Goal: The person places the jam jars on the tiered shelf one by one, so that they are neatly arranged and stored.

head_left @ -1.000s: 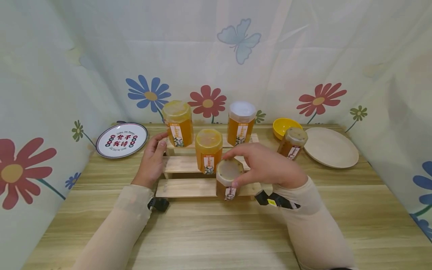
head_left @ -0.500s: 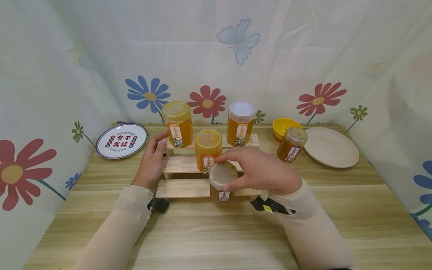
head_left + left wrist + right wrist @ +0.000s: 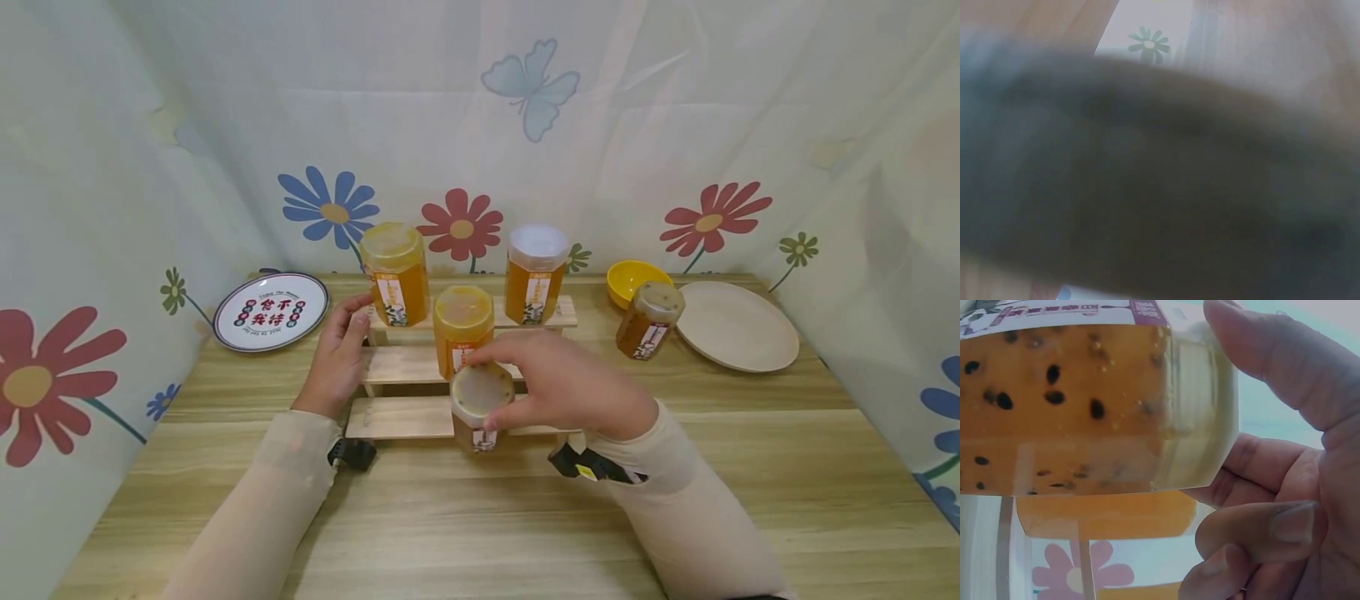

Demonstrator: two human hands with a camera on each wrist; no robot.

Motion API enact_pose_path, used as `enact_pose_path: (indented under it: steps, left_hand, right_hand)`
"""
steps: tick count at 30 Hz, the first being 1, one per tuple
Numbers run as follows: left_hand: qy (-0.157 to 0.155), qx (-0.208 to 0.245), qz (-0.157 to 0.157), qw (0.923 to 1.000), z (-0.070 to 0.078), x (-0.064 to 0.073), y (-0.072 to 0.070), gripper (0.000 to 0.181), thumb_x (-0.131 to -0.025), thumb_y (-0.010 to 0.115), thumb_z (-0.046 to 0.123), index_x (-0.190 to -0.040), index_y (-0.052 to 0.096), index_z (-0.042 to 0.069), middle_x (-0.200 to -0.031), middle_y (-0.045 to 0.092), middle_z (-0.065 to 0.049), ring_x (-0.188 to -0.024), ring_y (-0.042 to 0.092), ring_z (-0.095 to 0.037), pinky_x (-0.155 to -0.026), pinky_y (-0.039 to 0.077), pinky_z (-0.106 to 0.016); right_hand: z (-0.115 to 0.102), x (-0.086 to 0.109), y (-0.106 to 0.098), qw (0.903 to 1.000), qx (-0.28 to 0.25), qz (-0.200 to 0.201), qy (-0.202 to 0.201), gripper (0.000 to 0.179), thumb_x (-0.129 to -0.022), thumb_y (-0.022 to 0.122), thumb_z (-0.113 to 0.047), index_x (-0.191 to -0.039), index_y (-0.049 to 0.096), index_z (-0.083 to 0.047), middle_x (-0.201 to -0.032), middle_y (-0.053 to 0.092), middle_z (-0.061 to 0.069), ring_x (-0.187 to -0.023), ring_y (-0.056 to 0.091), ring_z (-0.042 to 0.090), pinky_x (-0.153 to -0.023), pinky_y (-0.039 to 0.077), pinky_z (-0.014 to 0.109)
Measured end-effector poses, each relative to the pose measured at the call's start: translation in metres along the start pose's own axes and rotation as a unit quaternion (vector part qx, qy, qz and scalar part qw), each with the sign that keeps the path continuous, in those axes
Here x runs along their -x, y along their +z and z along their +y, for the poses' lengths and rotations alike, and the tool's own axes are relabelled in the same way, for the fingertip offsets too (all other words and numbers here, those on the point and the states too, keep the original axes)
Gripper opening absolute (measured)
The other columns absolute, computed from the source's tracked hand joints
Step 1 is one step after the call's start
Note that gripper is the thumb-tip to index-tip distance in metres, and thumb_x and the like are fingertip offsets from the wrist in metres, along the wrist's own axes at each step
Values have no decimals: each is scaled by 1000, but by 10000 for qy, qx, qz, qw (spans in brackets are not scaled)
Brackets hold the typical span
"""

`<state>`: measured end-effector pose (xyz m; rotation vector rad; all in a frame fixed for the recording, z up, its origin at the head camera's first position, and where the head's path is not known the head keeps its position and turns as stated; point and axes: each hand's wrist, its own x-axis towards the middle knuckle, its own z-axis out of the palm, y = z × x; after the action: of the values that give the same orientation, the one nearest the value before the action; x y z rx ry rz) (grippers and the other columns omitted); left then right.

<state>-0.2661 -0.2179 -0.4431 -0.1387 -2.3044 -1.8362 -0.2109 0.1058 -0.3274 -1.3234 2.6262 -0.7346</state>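
Observation:
My right hand (image 3: 566,379) holds an eight-sided jar (image 3: 480,392) by its lid, thumb in front and fingers behind. Black seeds float in its amber filling, and the right wrist view shows the jar (image 3: 1066,412) close up. It overlaps the lowest step of a three-step wooden rack (image 3: 405,417). My left hand (image 3: 336,358) grips the rack's left end near the top step. Orange honey-coloured jars stand on the rack: one (image 3: 396,287) at the top left, one (image 3: 536,287) at the top right, another (image 3: 461,321) on the middle step. A dark blur fills most of the left wrist view.
Right of the rack stands another seeded jar (image 3: 648,325) on the table (image 3: 480,533), in front of a yellow bowl (image 3: 626,279) and beside a beige plate (image 3: 742,329). A white plate (image 3: 270,333) with red lettering lies at the left. Flowered curtain (image 3: 450,125) surrounds the table.
My right hand has moved the seeded jar leftward along the front of the lowest step and slightly toward me. The left hand and the other jars have stayed in place.

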Motion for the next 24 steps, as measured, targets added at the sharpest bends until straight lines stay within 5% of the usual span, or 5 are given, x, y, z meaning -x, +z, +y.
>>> enact_pose_path:
  steps: [17,24]
  left_hand:
    - [25,-27,10,10000,0,0,-1,47,-116,37,33,-156,42,7,-164,40,-9,-146,40,-29,-124,28,-51]
    - [42,-5,48,10000,-1,0,-1,47,-116,38,33,-155,42,6,-163,41,-10,-145,41,-27,-124,28,-49]
  right_hand:
    - [-18,-17,26,9996,-141,-44,231,70,-94,81,-40,-153,55,-13,-151,61,2,-130,61,17,-108,51,39]
    - [-24,-24,40,9992,-233,313,54,69,-96,79,-37,-154,53,-10,-153,59,6,-135,58,21,-112,49,42]
